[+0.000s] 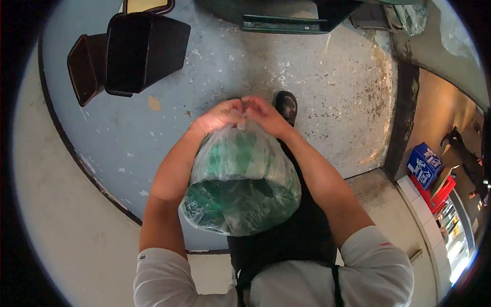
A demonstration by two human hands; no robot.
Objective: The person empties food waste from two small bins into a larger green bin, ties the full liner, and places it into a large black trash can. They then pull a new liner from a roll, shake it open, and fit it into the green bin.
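A clear plastic bag (240, 179) with green showing through it hangs in front of my body, over the dark apron. At its gathered far end my left hand (221, 116) pinches the plastic with bent fingers. My right hand (263, 113) closes on the same gathered part, its fingertips close beside those of the left. The near part of the bag bulges wide and wrinkled between my forearms. What exactly is inside the bag cannot be made out.
Two dark bins (146, 53) (88, 69) stand at the upper left on the worn grey floor (204, 66). A dark green object (284, 24) is at the top. At the right are a blue box (425, 166), a red crate (446, 194) and another person (466, 158).
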